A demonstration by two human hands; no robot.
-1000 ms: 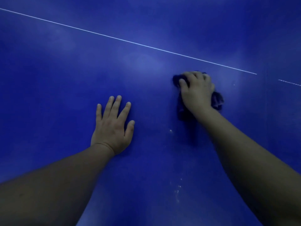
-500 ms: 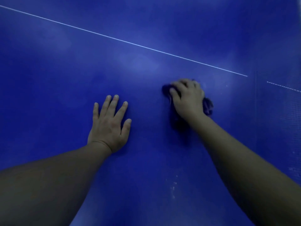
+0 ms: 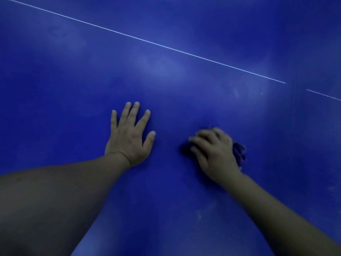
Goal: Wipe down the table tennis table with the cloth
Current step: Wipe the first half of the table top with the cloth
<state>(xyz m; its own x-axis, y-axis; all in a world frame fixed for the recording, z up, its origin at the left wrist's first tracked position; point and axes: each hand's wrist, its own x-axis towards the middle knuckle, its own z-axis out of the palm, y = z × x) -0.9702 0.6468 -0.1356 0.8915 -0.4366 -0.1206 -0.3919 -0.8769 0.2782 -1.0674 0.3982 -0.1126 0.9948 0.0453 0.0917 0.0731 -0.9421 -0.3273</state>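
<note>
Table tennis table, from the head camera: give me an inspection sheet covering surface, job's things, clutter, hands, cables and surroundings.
Surface: blue table crossed diagonally by a thin white line; pale specks toward the near edge.
Job's things: cloth, dark and bunched, lying on the table under the right hand.
Clutter: nothing seen.
Hands: left hand rests flat on the table with its fingers spread; right hand grips the cloth with curled fingers and is slightly blurred.
Cables: nothing seen.
Surroundings: a vertical seam at the right with a broken-looking line beyond it; the light is dim and nothing else is seen.
</note>
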